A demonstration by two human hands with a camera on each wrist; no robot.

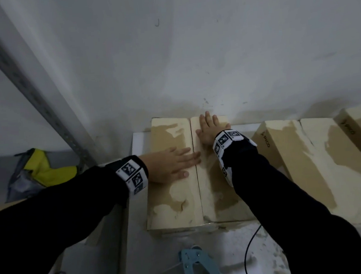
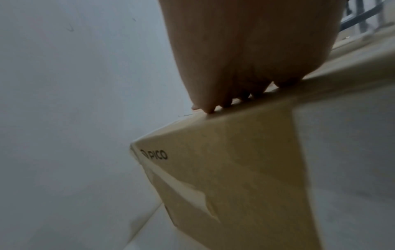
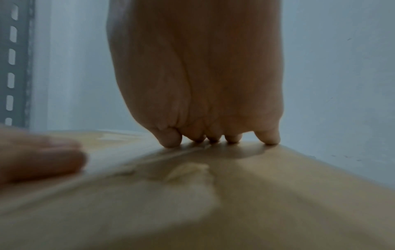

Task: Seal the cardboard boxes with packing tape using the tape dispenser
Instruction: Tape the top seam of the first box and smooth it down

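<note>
A tan cardboard box [image 1: 174, 198] with torn patches on its top lies against the wall, its two flaps meeting at a centre seam. My left hand [image 1: 173, 163] lies flat on the left flap, fingertips reaching the seam. My right hand [image 1: 209, 130] presses flat on the right flap near the far edge. In the left wrist view the left hand [image 2: 241, 67] rests on the box [image 2: 235, 169], whose side reads PICO. In the right wrist view the right hand [image 3: 203, 94] has straight fingers touching the box top [image 3: 213, 194]. A blue tape dispenser [image 1: 199, 268] lies on the table in front of the box.
Two more cardboard boxes [image 1: 308, 165] lean side by side to the right. A black cable [image 1: 251, 253] runs over the white table [image 1: 144, 238] near the dispenser. A slotted metal upright [image 1: 40, 92] and a yellow and grey bag [image 1: 40, 171] are at the left.
</note>
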